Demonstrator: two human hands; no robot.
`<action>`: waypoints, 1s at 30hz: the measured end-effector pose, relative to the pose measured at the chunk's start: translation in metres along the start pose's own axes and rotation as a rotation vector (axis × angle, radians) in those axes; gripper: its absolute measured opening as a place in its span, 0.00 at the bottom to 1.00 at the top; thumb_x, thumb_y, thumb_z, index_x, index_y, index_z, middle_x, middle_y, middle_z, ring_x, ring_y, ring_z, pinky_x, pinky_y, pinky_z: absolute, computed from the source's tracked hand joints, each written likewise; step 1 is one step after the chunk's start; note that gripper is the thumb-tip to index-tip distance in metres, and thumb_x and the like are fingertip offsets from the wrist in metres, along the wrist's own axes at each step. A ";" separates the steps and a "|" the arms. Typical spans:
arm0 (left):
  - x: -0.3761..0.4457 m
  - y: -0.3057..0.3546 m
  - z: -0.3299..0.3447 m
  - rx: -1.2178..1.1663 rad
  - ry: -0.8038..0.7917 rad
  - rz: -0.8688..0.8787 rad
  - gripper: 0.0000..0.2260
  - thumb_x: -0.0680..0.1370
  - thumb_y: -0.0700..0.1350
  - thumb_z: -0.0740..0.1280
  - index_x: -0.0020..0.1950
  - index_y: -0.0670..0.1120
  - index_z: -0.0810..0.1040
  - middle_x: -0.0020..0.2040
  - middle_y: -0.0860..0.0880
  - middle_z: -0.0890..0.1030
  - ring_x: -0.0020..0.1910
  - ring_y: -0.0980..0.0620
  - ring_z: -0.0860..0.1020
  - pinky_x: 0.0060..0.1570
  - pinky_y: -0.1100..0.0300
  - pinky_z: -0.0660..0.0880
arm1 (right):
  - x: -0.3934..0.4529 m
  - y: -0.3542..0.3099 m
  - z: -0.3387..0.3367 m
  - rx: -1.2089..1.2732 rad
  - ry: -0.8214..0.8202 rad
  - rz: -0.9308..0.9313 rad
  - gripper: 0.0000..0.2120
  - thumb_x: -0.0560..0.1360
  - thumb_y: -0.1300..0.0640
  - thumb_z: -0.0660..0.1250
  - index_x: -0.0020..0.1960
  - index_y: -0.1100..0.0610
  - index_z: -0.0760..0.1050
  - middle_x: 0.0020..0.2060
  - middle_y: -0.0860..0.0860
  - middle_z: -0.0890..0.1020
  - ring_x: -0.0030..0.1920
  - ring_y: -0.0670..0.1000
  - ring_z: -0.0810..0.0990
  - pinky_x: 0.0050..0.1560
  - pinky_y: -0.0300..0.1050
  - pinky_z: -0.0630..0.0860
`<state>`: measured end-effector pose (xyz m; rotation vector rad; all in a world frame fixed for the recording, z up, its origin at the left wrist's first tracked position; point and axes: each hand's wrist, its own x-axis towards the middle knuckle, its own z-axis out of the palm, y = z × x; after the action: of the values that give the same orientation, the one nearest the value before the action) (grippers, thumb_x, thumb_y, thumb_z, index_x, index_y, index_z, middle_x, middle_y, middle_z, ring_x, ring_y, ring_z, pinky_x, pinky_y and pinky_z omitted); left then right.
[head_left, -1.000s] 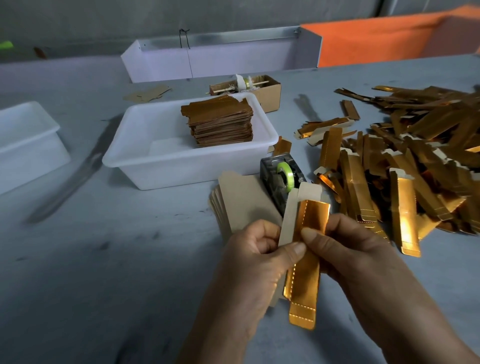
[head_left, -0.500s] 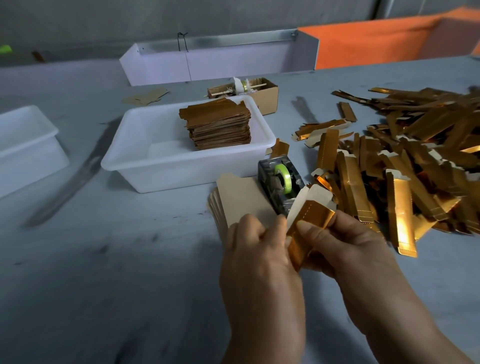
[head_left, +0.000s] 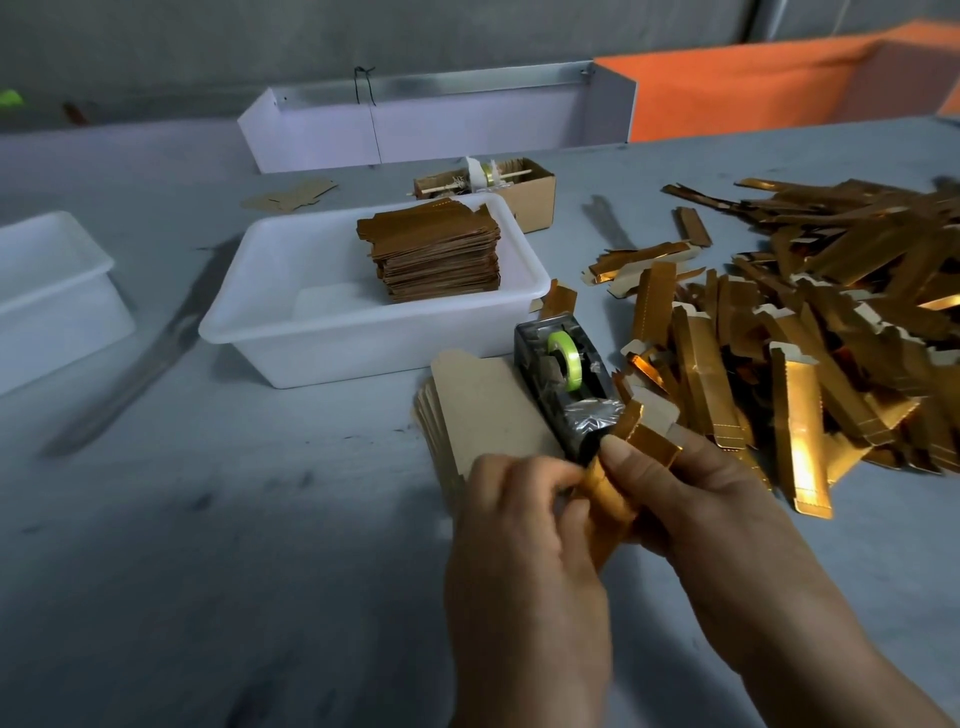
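Note:
Both hands hold one gold foil card strip (head_left: 649, 441) just in front of the tape dispenser (head_left: 563, 387). My left hand (head_left: 524, 540) curls its fingers round the strip's lower part, which is mostly hidden. My right hand (head_left: 691, 499) pinches the upper part with thumb on top; the strip is bent there. A stack of plain brown card blanks (head_left: 480, 410) lies left of the dispenser. A large heap of gold strips (head_left: 810, 322) covers the table on the right.
A white tub (head_left: 291, 332) holds a stack of flat gold cards (head_left: 434, 252). Another white tub (head_left: 47, 291) sits at far left. A small cardboard box (head_left: 535, 195) and a long white tray (head_left: 415, 124) stand behind. An orange bin (head_left: 753, 88) is at back right.
The gold strip, flat and upright a second ago, has been folded over and lowered between my hands. My left hand has turned over it, covering its lower part.

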<state>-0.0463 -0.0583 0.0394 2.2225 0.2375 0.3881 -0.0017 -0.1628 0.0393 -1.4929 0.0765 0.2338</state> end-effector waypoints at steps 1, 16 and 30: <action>0.002 -0.004 -0.002 -0.197 -0.057 -0.154 0.05 0.74 0.44 0.71 0.43 0.54 0.78 0.42 0.55 0.80 0.38 0.56 0.80 0.34 0.63 0.78 | 0.000 0.001 -0.002 -0.001 0.003 0.008 0.17 0.64 0.47 0.66 0.46 0.58 0.79 0.36 0.55 0.83 0.39 0.52 0.83 0.33 0.37 0.77; 0.026 -0.027 -0.012 -0.589 0.035 -0.396 0.05 0.76 0.41 0.69 0.40 0.47 0.79 0.27 0.52 0.79 0.25 0.58 0.74 0.23 0.66 0.70 | 0.026 -0.023 -0.018 -0.502 0.225 -0.233 0.08 0.73 0.42 0.62 0.39 0.45 0.76 0.32 0.44 0.77 0.37 0.40 0.76 0.33 0.39 0.67; 0.037 -0.029 0.004 -0.698 -0.027 -0.428 0.05 0.79 0.43 0.66 0.45 0.44 0.80 0.37 0.45 0.79 0.26 0.61 0.72 0.24 0.70 0.67 | 0.054 -0.008 -0.013 -0.584 0.049 0.026 0.07 0.74 0.50 0.67 0.40 0.52 0.77 0.37 0.46 0.78 0.38 0.43 0.74 0.31 0.35 0.65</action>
<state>-0.0112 -0.0323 0.0214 1.4421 0.4716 0.1653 0.0539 -0.1700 0.0360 -2.0800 0.0699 0.2527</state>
